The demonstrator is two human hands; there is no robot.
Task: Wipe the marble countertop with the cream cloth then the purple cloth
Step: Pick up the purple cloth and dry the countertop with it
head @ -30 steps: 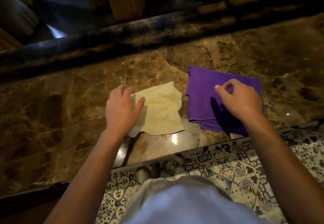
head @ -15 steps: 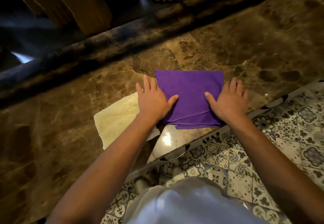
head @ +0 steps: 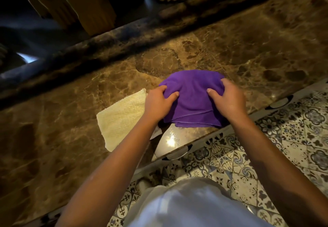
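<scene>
Head view, left to right. Marble countertop (head: 58,134): bare stone runs wide toward 9 o'clock. Cream cloth (head: 120,120): flat, released, just left of the left forearm. Left hand (head: 158,102): clenched on the purple cloth's left side. Purple cloth (head: 193,100): bunched, near the counter's front edge. Right hand (head: 227,100): gripping its right side. Patterned floor tiles (head: 292,138): at 4 o'clock, past the edge.

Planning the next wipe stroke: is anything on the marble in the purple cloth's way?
Only to its left: the cream cloth lies flat there. Both hands grip the purple cloth; the brown marble countertop beyond and to the right shows nothing.
</scene>
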